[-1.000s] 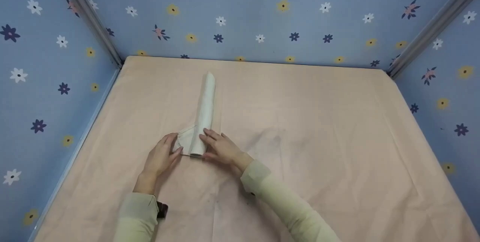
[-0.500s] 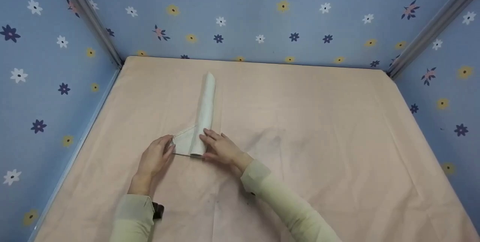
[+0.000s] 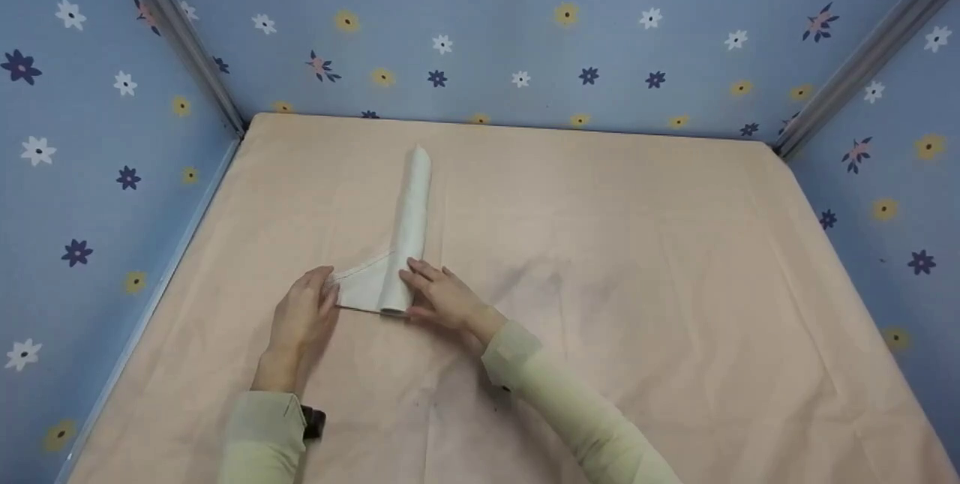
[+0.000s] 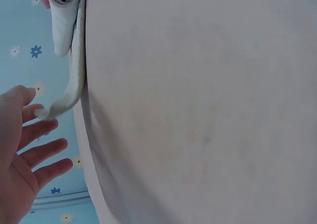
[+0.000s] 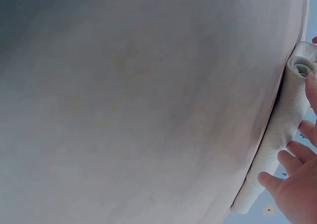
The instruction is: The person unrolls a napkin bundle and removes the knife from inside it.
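A pale white cloth [image 3: 411, 229] lies on the table, rolled into a long tube that points away from me. From its near end a stitched flap [image 3: 365, 293] spreads to the left. My left hand [image 3: 300, 315] pinches the tip of that flap between thumb and index finger; in the left wrist view the flap [image 4: 76, 83] curves up to it and the other fingers spread loosely. My right hand [image 3: 446, 296] rests its fingers on the near end of the roll. In the right wrist view the coiled end of the cloth [image 5: 285, 110] shows beside the thumb.
A peach-coloured sheet [image 3: 637, 281] with creases covers the table. Blue flowered panels [image 3: 495, 26] enclose it at the back and on both sides, with grey metal posts [image 3: 180, 34] at the corners. A dark strapped device [image 3: 313, 422] sits on the left wrist.
My left hand has drawn left in small steps, and more of the cloth flap shows between it and the roll. The right hand and the roll have stayed in place.
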A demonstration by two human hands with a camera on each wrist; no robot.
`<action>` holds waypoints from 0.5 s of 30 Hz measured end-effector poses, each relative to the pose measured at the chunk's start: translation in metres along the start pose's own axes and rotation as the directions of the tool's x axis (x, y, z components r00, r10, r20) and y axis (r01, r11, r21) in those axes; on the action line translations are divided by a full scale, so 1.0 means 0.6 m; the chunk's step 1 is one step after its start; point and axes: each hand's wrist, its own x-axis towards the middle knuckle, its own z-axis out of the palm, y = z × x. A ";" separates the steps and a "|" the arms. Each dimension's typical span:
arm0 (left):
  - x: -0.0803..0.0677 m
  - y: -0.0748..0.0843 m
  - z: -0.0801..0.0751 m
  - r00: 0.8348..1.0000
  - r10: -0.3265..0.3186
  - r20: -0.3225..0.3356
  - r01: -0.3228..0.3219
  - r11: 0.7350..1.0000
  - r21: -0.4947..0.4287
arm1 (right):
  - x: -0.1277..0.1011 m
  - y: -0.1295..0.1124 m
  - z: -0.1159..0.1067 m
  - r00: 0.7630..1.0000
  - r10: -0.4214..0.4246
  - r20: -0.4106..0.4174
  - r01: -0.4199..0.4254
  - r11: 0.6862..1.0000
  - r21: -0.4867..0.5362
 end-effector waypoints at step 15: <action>-0.001 0.028 0.012 0.997 0.064 -0.036 -0.065 0.998 -0.023 | 0.000 -0.001 -0.001 1.000 -0.017 -0.019 0.016 1.000 -0.020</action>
